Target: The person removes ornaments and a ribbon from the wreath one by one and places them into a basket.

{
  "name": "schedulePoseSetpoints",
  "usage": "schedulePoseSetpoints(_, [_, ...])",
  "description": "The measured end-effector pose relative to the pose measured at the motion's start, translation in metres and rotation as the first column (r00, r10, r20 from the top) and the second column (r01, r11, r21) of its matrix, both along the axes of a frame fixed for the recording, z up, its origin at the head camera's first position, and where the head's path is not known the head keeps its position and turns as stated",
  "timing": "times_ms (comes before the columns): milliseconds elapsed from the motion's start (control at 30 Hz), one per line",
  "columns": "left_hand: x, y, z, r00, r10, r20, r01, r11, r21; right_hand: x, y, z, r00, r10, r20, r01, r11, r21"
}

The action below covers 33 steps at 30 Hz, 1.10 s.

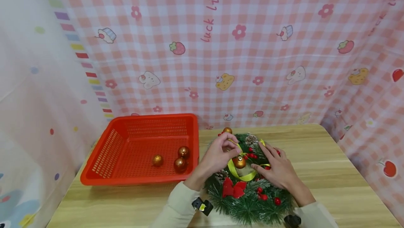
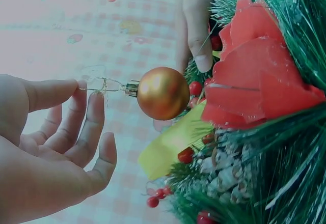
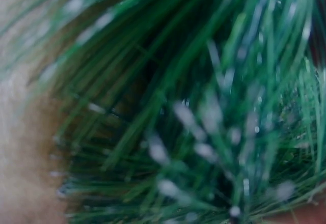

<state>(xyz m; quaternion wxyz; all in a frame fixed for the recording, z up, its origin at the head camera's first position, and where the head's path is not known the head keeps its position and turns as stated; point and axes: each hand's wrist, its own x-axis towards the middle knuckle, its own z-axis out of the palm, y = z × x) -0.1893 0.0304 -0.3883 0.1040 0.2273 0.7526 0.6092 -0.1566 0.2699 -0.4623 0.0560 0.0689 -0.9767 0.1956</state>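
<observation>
A green wreath (image 1: 249, 207) with red berries, pinecones and a red fabric flower (image 1: 233, 188) lies on the table. Between thumb and fingertips, my left hand (image 1: 217, 154) pinches the thin gold string (image 2: 104, 85) of a gold bauble (image 2: 163, 93). In the head view that bauble hangs over the wreath's centre, in front of a yellow ribbon (image 1: 244, 176). My right hand (image 1: 277, 166) rests on the wreath's right side, fingers spread out over the greenery. The right wrist view is filled with blurred green needles (image 3: 204, 91).
A red plastic basket (image 1: 139, 180) stands left of the wreath, holding a glittery gold bauble (image 1: 157, 160) and two shiny copper ones (image 1: 180, 165). Another gold bauble (image 1: 227, 130) sits at the wreath's back edge. Behind the wooden table (image 1: 334, 175) hangs a pink checked curtain (image 1: 195, 66).
</observation>
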Motion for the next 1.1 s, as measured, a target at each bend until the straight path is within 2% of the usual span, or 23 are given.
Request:
schedulePoseSetpoints(233, [0.004, -0.013, 0.008, 1.000, 0.008, -0.007, -0.008, 1.000, -0.001, 0.000, 0.000, 0.000, 1.000, 0.007, 0.004, -0.007, 1.000, 0.002])
schedulePoseSetpoints(467, [0.005, -0.030, 0.017, 0.999, 0.028, -0.045, -0.026, 0.999, 0.034, 0.000, 0.000, -0.001, 1.000, 0.005, 0.005, -0.005, 1.000, 0.007])
schedulePoseSetpoints(833, [0.005, -0.068, 0.028, 0.991, 0.126, -0.052, -0.124, 0.991, 0.043, 0.000, -0.001, 0.000, 1.000, 0.004, 0.012, -0.004, 1.000, 0.016])
schedulePoseSetpoints(1100, [0.003, -0.100, 0.032, 0.969, 0.239, -0.059, -0.237, 0.971, 0.037, 0.000, -0.002, 0.001, 1.000, 0.008, 0.007, -0.008, 1.000, 0.017])
